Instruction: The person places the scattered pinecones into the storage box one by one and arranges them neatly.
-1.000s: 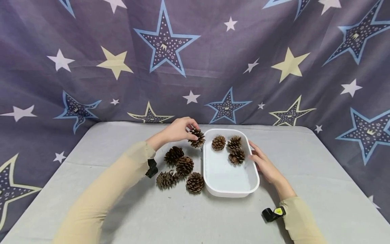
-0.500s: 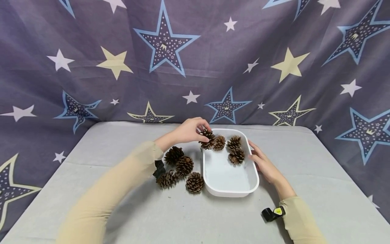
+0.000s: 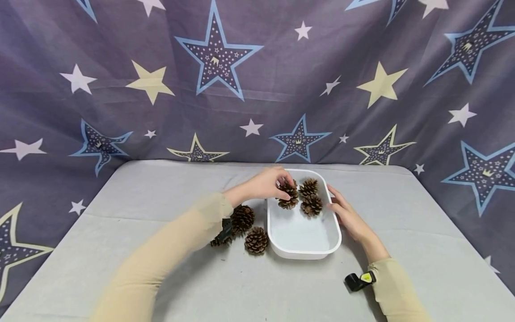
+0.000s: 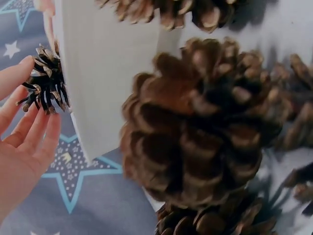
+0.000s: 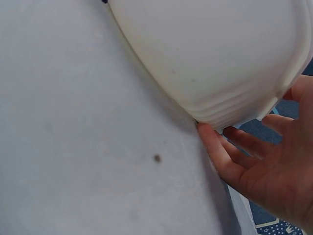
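My left hand pinches a pine cone between thumb and fingers over the back left part of a white rectangular tub. In the left wrist view the same pine cone is beside the tub's white wall. Two pine cones touch each other along the tub's right inner side; another there seems largely covered by my left hand. My right hand rests against the tub's right outer wall. In the right wrist view, its extended fingers touch the lower corner of the tub.
Loose pine cones lie on the grey cloth left of the tub, one near its front left corner and another behind that. My left sleeve partly covers the group. A star-patterned curtain hangs behind the table.
My left hand has carried its pine cone rightward from beside the tub, across the left rim, to over the tub's inside. My right hand has stayed against the tub's right side.
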`<state>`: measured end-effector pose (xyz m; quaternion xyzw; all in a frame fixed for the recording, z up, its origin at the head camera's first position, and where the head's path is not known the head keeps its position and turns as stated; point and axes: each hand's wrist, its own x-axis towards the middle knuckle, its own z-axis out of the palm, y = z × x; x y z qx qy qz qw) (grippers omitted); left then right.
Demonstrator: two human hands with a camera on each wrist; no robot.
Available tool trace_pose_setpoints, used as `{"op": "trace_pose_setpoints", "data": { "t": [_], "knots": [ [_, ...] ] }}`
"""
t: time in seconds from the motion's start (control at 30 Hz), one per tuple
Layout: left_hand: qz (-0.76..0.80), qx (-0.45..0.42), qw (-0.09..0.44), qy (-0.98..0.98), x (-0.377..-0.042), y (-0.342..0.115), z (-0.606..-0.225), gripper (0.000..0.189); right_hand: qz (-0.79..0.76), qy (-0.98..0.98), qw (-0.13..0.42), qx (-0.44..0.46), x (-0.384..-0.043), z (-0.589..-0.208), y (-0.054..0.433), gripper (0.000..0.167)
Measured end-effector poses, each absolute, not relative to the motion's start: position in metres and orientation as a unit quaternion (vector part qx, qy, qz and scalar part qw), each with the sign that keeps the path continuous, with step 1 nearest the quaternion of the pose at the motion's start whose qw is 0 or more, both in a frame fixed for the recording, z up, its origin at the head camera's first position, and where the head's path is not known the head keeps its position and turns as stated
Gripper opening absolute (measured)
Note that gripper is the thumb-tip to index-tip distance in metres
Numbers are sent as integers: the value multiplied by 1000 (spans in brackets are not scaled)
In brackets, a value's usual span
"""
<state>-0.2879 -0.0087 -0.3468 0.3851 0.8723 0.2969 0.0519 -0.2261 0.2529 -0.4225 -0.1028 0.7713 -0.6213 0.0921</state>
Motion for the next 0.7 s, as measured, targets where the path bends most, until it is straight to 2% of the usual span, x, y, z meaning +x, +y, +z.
{"op": "trace_pose_setpoints", "data": {
  "t": [0.7],
  "knots": [
    [222, 406, 62, 884, -286, 8, -370, 28, -619, 773, 91, -104, -227, -423, 254, 60]
  ]
}}
